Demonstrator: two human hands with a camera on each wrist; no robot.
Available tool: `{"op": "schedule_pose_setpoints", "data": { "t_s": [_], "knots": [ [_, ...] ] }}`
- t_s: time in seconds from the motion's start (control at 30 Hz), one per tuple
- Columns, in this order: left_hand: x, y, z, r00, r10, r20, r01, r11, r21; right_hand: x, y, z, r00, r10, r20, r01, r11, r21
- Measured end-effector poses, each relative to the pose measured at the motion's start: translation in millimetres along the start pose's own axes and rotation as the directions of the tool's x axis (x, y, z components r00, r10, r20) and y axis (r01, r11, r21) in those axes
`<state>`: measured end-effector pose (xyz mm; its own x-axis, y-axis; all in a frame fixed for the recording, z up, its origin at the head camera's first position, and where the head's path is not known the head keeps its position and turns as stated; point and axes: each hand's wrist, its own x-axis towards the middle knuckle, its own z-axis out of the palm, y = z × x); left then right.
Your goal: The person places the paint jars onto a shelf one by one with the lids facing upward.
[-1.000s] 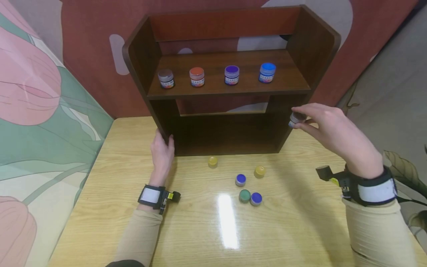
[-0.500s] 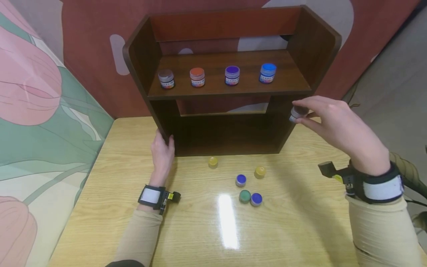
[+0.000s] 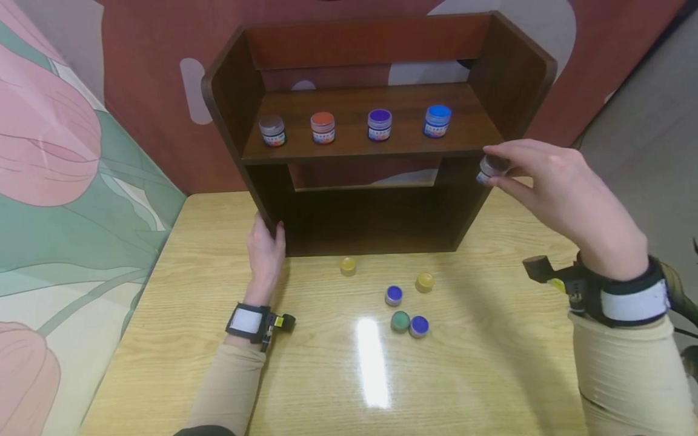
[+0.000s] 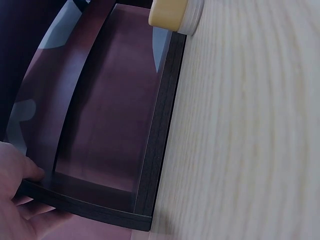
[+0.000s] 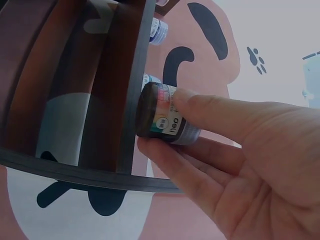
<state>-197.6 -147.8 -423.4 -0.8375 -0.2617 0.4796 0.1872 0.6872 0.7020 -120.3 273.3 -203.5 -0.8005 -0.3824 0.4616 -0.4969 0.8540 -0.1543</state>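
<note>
A jar (image 5: 164, 114), likely light and slick, best held round its middle, is pinched in the right grip (image 3: 569, 197); leftward, the shelf (image 3: 349, 100) is clasped by the left grip (image 3: 265, 253).

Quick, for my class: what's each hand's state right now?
Left hand: closed, gripping the side of the shelf unit.
Right hand: closed, holding a dark jar.

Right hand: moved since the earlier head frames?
Yes. In the head view, the right hand, pinching a jar, has moved up and slightly right in the picture, judged against the shelf.
</note>
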Motion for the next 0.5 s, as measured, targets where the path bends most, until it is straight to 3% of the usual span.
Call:
{"op": "schedule_pose_setpoints", "data": {
  "t_s": [0.23, 0.5],
  "knots": [
    [-0.5, -1.0, 0.3, 1.000, 0.008, 0.001, -0.008, 1.000, -0.010, 8, 2, -2.1, 0.993, -0.002, -0.119, 0.001, 1.000, -0.009],
    [0.0, -2.8, 1.5, 1.000, 0.003, 0.001, -0.003, 1.000, -0.012, 17, 5, 1.7, 0.986, 0.069, -0.154, -0.063, 0.997, 0.049]
  ]
}}
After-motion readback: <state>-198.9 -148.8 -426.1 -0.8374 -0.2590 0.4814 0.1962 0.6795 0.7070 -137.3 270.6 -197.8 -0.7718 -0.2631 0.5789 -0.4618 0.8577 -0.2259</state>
